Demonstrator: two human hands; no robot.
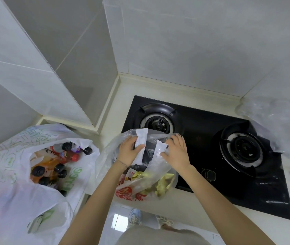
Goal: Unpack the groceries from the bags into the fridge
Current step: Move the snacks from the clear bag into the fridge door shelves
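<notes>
My left hand (129, 149) is at the mouth of the clear bag (105, 156), thumb and fingers pinching a white paper slip (141, 139) that stands up from the bag's rim. My right hand (177, 151) is just beside it on the other side of the opening. Its fingers are spread over the rim, and a second paper slip (161, 147) is held in the crook between thumb and forefinger. The two hands are close but not touching, with the bag's mouth between them. A thin bracelet (122, 162) sits on my left wrist.

The clear bag stands on the counter (112, 106) at the front left corner of the black stove (202, 131), partly over its edge. Inside it I can see yellow packets (163, 181), a red-printed packet (128, 191) and something dark near the top that I cannot make out.

To my left, also on the counter, a white bag with green print (8, 156) lies open. It is full of bottles, most with black caps (39, 171) and one with a red cap (74, 157).

The stove has two burners, the left one (155, 121) just behind the clear bag and the right one (243, 145) well apart from it. Crumpled clear plastic (282, 121) lies at the stove's right edge. Below the counter's edge, my shoes (134, 216) show on the pale floor.
</notes>
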